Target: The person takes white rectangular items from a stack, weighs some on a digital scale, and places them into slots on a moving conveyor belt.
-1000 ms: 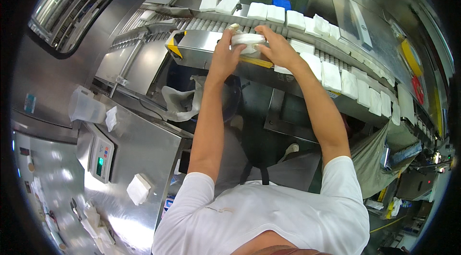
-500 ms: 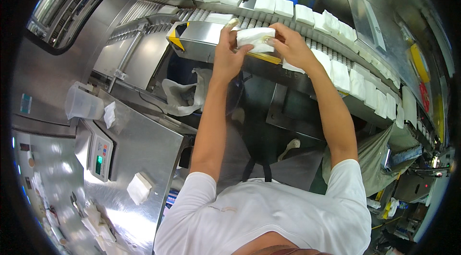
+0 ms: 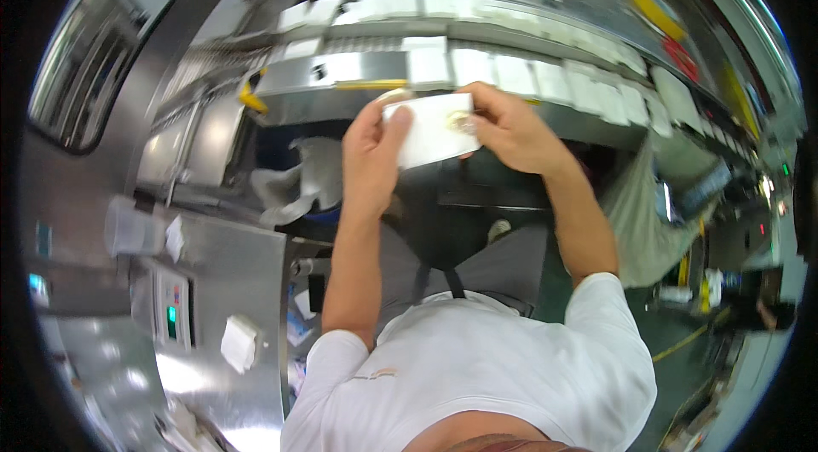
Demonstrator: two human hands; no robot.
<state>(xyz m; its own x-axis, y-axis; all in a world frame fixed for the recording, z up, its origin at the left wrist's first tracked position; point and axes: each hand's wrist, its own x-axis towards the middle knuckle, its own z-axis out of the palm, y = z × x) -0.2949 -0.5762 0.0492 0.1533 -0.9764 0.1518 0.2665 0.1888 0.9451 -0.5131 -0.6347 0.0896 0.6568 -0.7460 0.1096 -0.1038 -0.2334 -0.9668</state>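
A flat, folded white pad of tissue-like or cloth-like material point(image 3: 433, 132) is held in front of me, tilted slightly. My left hand point(image 3: 371, 145) grips its left end, thumb across the top face and fingers behind. My right hand point(image 3: 515, 130) pinches the right end, its thumb on the face; a yellowish, translucent cover seems to be on that thumb tip. Just beyond my hands, a row of similar white pads point(image 3: 515, 77) lies along the near side of a roller conveyor. Another row of white pads point(image 3: 388, 5) lines its far side. Motion blurs the picture somewhat.
On the left, a steel table point(image 3: 230, 264) carries a digital scale point(image 3: 175, 311), a clear plastic jug point(image 3: 132, 228) and a white pad point(image 3: 239, 344). A bag-lined bin point(image 3: 319, 179) stands below the conveyor's steel guard point(image 3: 298, 77). A grey-green cloth point(image 3: 656, 213) hangs at right.
Both hands have drawn the white pad off the conveyor side and nearer to me, keeping hold of it. The view has turned, so the conveyor appears shifted left.
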